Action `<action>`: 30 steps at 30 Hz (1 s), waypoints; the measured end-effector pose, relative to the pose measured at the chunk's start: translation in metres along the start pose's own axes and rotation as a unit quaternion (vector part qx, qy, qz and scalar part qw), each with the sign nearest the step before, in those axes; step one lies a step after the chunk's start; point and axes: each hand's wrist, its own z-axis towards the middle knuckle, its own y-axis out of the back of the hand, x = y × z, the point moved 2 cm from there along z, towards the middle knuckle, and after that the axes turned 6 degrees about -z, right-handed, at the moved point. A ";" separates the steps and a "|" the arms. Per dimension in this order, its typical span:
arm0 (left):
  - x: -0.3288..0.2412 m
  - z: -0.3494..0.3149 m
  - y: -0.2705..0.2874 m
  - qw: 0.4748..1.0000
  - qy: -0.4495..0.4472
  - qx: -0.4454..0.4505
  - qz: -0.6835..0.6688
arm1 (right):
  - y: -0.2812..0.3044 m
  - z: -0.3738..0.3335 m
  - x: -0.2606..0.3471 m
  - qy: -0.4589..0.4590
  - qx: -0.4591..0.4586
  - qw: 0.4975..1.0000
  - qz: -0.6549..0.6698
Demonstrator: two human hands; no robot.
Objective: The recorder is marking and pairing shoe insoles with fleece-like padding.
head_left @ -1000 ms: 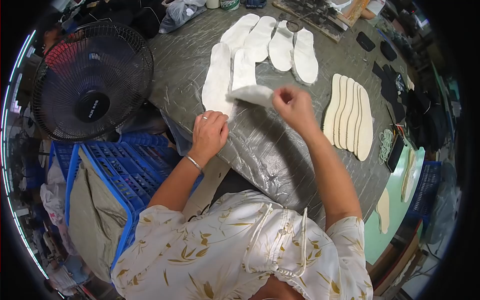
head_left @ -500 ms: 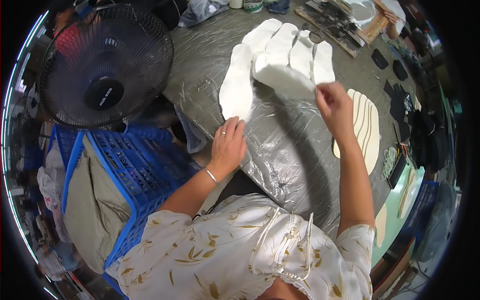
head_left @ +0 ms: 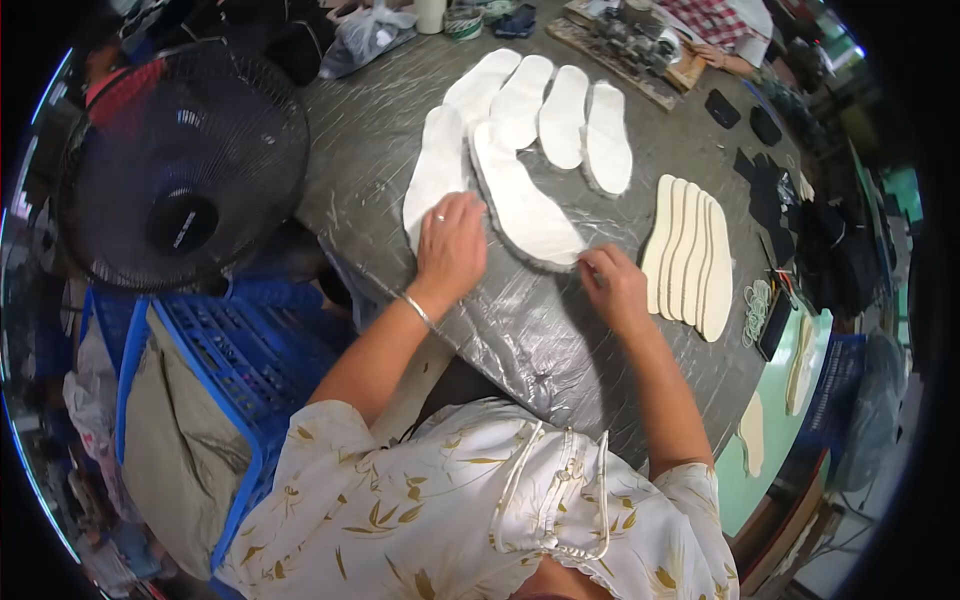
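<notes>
My right hand (head_left: 615,285) pinches the near end of a white fleecy insole (head_left: 522,205), which lies slantwise on the plastic-covered table with its far end next to the other insoles. Under my left hand (head_left: 452,240) is the near part of the leftmost white insole (head_left: 435,155); the fingers rest on it, stretched out, and hide its inner edge. Beyond the pinched insole several more white insoles fan out, among them a short one (head_left: 563,115) and, at the right end, one with a grey fuzzy edge (head_left: 607,140).
Overlapping cream insoles (head_left: 690,255) lie right of my right hand. A black fan (head_left: 185,215) and blue crates (head_left: 215,365) stand at the left. On the right are green string (head_left: 757,312) and a pale green board (head_left: 740,490). Across the table, another person's hand (head_left: 712,55) is near a machine.
My right hand has brought the lifted insole down and nearer, from above the row onto the table beside the leftmost insole. My left hand has moved further onto the leftmost insole.
</notes>
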 end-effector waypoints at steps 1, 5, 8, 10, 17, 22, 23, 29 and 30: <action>0.012 0.019 -0.008 1.000 -0.001 -0.005 0.007 | -0.002 -0.004 0.000 0.009 0.003 1.000 -0.008; 0.046 0.098 -0.029 0.999 -0.035 -0.016 -0.008 | -0.007 -0.015 0.018 0.053 0.024 0.998 -0.024; 0.055 0.145 -0.052 0.997 -0.043 0.063 -0.027 | -0.014 -0.014 0.035 0.064 0.031 0.997 -0.004; 0.054 0.163 -0.066 0.995 -0.073 0.062 -0.023 | -0.021 -0.014 0.043 0.070 0.019 0.997 0.010; 0.059 0.181 -0.103 0.965 0.017 0.228 0.126 | -0.013 -0.031 0.065 0.083 0.082 0.990 0.083; 0.067 0.182 -0.108 0.967 0.012 0.222 0.123 | 0.022 -0.078 0.046 0.031 0.134 0.990 0.009; 0.069 0.179 -0.106 0.973 -0.013 0.201 0.115 | 0.036 -0.090 0.032 -0.008 0.142 0.990 -0.006; 0.066 0.169 -0.097 0.974 -0.038 0.212 0.070 | 0.124 -0.165 -0.015 -0.093 0.160 0.981 -0.059; 0.065 0.167 -0.098 0.978 -0.037 0.197 0.057 | 0.135 -0.179 -0.016 -0.099 0.160 0.980 -0.062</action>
